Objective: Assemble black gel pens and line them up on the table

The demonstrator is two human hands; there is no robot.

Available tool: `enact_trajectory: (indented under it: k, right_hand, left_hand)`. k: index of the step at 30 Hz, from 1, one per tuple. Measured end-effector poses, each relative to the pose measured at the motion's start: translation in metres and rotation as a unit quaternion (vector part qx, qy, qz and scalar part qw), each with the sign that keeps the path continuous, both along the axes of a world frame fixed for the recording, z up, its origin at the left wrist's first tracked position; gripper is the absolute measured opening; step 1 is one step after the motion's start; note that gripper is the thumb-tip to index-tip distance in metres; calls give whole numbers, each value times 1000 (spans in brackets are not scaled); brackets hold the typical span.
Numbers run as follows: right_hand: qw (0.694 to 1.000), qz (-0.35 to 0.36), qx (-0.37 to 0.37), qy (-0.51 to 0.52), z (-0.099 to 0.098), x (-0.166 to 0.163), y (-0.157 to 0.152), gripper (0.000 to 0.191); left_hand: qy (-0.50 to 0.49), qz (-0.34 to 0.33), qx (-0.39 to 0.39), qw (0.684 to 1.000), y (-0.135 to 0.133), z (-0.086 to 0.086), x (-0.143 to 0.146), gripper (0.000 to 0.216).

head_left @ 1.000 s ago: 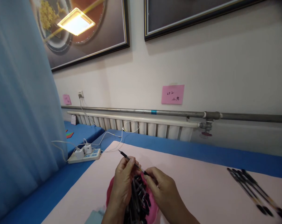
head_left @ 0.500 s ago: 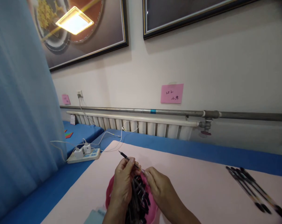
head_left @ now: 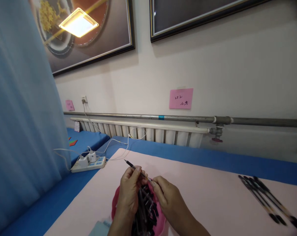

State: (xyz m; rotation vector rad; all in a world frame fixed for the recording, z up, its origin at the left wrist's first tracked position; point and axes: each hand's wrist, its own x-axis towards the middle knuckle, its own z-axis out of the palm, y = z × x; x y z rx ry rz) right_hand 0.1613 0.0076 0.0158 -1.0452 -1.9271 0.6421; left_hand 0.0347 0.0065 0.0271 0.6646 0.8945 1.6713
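Barely any shift since earlier: slim pen (head_left: 130, 164), black-fronted, paler behind, pinched in both hands (head_left: 129, 189).

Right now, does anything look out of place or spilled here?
I see no spill. The loose white cable looks a bit untidy, looping across the far left corner of the pink sheet.

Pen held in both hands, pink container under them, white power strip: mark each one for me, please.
Pen (head_left: 130, 164): head view, on the dark section near its tip.
Pink container (head_left: 160, 224): head view, on its right inner wall.
White power strip (head_left: 88, 168): head view, on its front edge.
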Motion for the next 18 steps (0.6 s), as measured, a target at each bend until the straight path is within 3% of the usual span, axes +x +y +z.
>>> enact_trajectory:
  k: [4,9,15,18]
  right_hand:
    - [1000,-6,6,-19,-6,0,1,5]
    - [997,-13,60,-50,-11,-1,1,20]
    - [993,-19,101,-61,-8,1,-1,10]
    - [990,-18,118,-73,-7,2,-2,18]
  left_hand:
    - [1,-12,-5,1000,-1,-1,0,23]
    - [-3,-15,-1,1000,-2,1,1,26]
    - [11,-1,2,1000,-1,1,-2,27]
    - [11,3,3,1000,0,0,-2,25]
